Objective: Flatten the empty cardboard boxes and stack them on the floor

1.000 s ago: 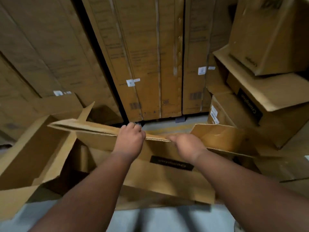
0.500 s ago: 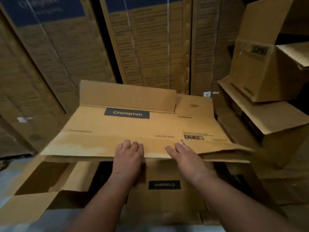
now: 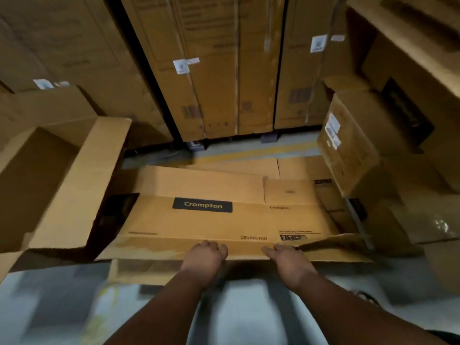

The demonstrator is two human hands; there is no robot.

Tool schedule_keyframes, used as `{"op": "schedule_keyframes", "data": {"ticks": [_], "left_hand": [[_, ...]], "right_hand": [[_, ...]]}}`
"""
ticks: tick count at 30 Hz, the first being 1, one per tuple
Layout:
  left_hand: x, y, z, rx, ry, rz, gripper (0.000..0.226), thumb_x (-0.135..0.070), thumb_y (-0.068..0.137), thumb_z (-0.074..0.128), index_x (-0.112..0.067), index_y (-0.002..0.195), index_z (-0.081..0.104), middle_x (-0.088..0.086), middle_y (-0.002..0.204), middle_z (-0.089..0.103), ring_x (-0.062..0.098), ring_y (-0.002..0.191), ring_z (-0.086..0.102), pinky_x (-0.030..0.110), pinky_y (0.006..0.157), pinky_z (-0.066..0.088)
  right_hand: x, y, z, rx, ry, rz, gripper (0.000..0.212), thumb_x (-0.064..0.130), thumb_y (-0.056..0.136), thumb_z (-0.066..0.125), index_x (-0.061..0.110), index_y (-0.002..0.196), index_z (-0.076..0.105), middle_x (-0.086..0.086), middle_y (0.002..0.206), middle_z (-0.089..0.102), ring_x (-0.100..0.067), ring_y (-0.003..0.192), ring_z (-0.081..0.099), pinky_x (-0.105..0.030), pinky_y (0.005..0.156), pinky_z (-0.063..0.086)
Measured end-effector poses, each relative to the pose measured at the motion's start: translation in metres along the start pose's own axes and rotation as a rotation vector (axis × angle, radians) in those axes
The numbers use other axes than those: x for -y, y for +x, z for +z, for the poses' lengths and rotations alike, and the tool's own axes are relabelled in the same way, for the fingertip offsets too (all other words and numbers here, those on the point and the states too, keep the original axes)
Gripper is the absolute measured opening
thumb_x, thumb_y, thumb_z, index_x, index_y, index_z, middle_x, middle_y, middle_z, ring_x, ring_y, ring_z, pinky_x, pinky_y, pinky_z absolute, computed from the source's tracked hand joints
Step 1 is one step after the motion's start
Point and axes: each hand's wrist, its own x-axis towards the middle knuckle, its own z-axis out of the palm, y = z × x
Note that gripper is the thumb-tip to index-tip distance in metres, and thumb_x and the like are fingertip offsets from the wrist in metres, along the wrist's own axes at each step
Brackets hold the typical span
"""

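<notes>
flattened cardboard box (image 3: 224, 220), its dark label reading "crompton", lies low at the centre over other flat cardboard on the floor (image 3: 249, 314). left hand (image 3: 205, 261) and right hand (image 3: 288, 263) both hold its near edge at 6 o'clock, fingers curled over the rim. an open box (image 3: 62, 185) stands at 9 o'clock, stacked boxes (image 3: 368, 135) at 3 o'clock.

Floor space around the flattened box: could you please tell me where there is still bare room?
Bare grey floor lies near the person, below the flattened brown Crompton cardboard box held by the left hand and right hand. A narrow strip runs before the tall cartons. Both sides are crowded with boxes.
</notes>
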Motion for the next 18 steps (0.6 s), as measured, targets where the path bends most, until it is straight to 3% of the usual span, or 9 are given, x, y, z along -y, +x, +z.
{"op": "schedule_keyframes", "data": {"ticks": [6,10,14,18], "left_hand": [[0.015,0.053,0.033,0.076,-0.01,-0.029,0.048,-0.016,0.103,0.053,-0.016,0.15,0.046,0.017,0.137,0.061,0.041,0.128,0.056,0.05,0.107,0.047],[0.013,0.094,0.031,0.12,-0.021,-0.04,0.046,-0.011,0.101,0.053,-0.015,0.147,0.049,0.017,0.137,0.061,0.041,0.128,0.057,0.049,0.105,0.049],[0.019,0.125,0.038,0.16,-0.101,-0.083,0.041,-0.006,0.106,0.045,-0.017,0.144,0.054,0.015,0.13,0.066,0.038,0.121,0.061,0.048,0.1,0.056],[0.018,0.133,0.057,0.161,-0.141,-0.092,0.059,-0.006,0.105,0.049,-0.014,0.162,0.035,0.019,0.138,0.057,0.04,0.128,0.056,0.051,0.105,0.054]], "right_hand": [[-0.037,0.038,0.018,0.041,0.022,0.114,0.081,0.001,0.105,0.046,0.038,0.173,0.023,-0.007,0.179,0.028,-0.029,0.166,0.022,-0.054,0.132,0.024],[-0.062,0.062,0.015,0.006,-0.058,0.175,0.075,0.007,0.104,0.051,0.037,0.17,0.032,-0.005,0.168,0.044,-0.03,0.158,0.035,-0.053,0.129,0.033],[-0.08,0.083,0.001,0.054,-0.143,0.127,0.077,0.004,0.102,0.052,0.039,0.169,0.035,-0.005,0.168,0.045,-0.035,0.156,0.038,-0.047,0.13,0.03],[-0.092,0.11,-0.003,0.028,-0.239,0.098,0.085,-0.001,0.101,0.053,0.039,0.172,0.029,-0.004,0.174,0.038,-0.031,0.161,0.032,-0.049,0.131,0.028]]}}
